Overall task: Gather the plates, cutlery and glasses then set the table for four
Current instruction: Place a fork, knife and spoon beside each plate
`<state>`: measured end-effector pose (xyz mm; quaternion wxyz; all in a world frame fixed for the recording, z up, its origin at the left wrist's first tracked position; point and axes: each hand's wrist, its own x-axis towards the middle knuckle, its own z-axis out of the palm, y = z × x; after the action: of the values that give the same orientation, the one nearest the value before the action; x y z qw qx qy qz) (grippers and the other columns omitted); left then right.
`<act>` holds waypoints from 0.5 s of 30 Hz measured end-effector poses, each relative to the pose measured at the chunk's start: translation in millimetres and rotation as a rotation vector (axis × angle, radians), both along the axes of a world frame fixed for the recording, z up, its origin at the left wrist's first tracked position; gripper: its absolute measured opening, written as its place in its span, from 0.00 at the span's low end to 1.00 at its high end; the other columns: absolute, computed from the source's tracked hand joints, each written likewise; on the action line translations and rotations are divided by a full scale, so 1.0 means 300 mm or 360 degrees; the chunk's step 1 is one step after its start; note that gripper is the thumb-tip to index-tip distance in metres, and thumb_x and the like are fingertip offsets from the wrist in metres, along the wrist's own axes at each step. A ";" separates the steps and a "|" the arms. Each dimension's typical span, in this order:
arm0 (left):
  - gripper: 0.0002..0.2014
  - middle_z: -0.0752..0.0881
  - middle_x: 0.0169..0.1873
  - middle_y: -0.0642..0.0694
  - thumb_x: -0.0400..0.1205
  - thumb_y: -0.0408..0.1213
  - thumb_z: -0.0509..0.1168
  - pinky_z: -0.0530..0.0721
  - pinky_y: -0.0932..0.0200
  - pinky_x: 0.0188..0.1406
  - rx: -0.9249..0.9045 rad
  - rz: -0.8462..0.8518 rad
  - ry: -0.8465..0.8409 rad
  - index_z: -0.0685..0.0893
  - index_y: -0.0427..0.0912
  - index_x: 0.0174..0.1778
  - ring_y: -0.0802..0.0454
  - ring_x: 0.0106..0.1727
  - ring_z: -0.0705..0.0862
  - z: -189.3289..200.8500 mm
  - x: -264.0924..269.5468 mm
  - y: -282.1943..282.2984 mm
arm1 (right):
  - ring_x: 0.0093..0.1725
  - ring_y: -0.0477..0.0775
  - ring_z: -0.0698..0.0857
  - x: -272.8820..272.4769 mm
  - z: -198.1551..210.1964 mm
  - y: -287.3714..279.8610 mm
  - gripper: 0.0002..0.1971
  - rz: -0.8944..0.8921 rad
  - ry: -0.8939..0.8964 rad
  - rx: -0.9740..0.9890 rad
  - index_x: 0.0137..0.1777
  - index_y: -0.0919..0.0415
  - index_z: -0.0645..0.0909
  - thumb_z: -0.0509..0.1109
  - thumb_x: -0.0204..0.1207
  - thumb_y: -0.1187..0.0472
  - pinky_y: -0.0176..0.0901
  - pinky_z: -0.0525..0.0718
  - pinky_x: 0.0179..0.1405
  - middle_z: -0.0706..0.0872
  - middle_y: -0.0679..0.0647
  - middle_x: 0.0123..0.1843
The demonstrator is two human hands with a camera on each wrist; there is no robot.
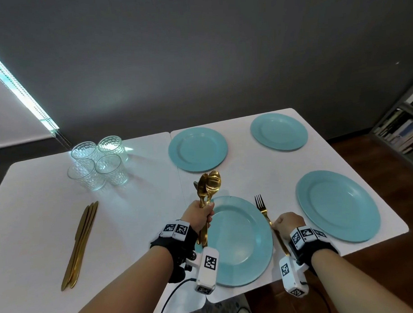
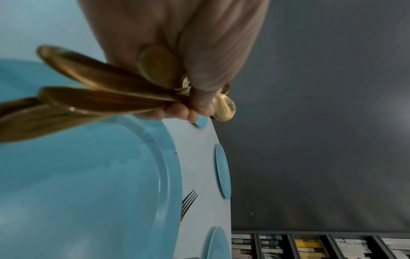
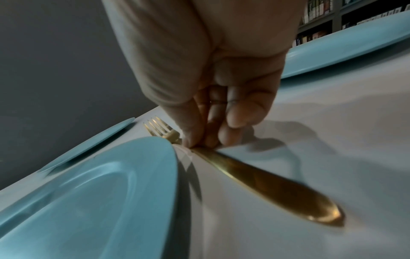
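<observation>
Four teal plates lie on the white table [image 1: 39, 220]: a near one [image 1: 239, 244], one to its right [image 1: 338, 205], and two at the back [image 1: 197, 149] [image 1: 279, 131]. My left hand [image 1: 206, 215] grips a bundle of gold spoons [image 1: 210, 186] upright over the near plate's left rim; in the left wrist view the handles [image 2: 99, 98] stick out of the fist [image 2: 188, 108]. My right hand [image 1: 277, 224] pinches the handle of a gold fork [image 1: 261, 204] lying flat just right of the near plate [image 3: 99, 192]. The right wrist view shows the fingertips [image 3: 199, 143] on the fork [image 3: 266, 180].
Several clear glasses [image 1: 99, 160] stand grouped at the back left. A few gold knives [image 1: 81, 245] lie together at the left. A dark wall runs behind the table, a bookshelf [image 1: 401, 130] stands at the right, and the table's right edge drops to a wooden floor.
</observation>
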<state>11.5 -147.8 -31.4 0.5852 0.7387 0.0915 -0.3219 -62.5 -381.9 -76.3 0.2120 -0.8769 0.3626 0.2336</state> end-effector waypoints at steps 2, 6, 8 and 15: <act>0.13 0.75 0.26 0.47 0.86 0.40 0.58 0.74 0.62 0.30 -0.0010 0.0018 -0.0008 0.73 0.41 0.36 0.55 0.26 0.71 0.001 0.000 0.002 | 0.56 0.57 0.87 0.000 0.007 0.005 0.13 0.0015 0.0010 0.0000 0.51 0.64 0.88 0.65 0.78 0.57 0.38 0.84 0.52 0.90 0.57 0.55; 0.13 0.75 0.26 0.47 0.86 0.40 0.59 0.75 0.61 0.32 0.0002 -0.0005 -0.0042 0.74 0.41 0.35 0.55 0.27 0.72 -0.004 0.002 0.008 | 0.48 0.59 0.85 0.019 0.078 0.039 0.10 0.0037 -0.0019 -0.0041 0.44 0.63 0.84 0.63 0.78 0.59 0.38 0.79 0.43 0.89 0.59 0.53; 0.13 0.76 0.27 0.47 0.86 0.39 0.59 0.75 0.61 0.32 0.0018 -0.0043 -0.0074 0.74 0.41 0.35 0.55 0.27 0.72 -0.006 0.001 0.011 | 0.51 0.59 0.84 0.048 0.123 0.082 0.10 0.0078 -0.0186 -0.0005 0.49 0.62 0.86 0.64 0.78 0.59 0.38 0.79 0.48 0.89 0.58 0.53; 0.09 0.76 0.27 0.49 0.84 0.36 0.61 0.74 0.66 0.26 0.0089 -0.0225 -0.0139 0.75 0.41 0.37 0.57 0.26 0.72 0.003 -0.012 0.043 | 0.33 0.48 0.81 0.160 0.249 0.354 0.10 0.0208 -0.0413 0.0829 0.45 0.54 0.86 0.69 0.77 0.48 0.37 0.77 0.29 0.88 0.51 0.42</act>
<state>8.0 -134.8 -30.3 0.5434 0.7727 0.0223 -0.3272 -14.6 -275.7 -1.7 0.4590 -0.8371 0.2031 0.2177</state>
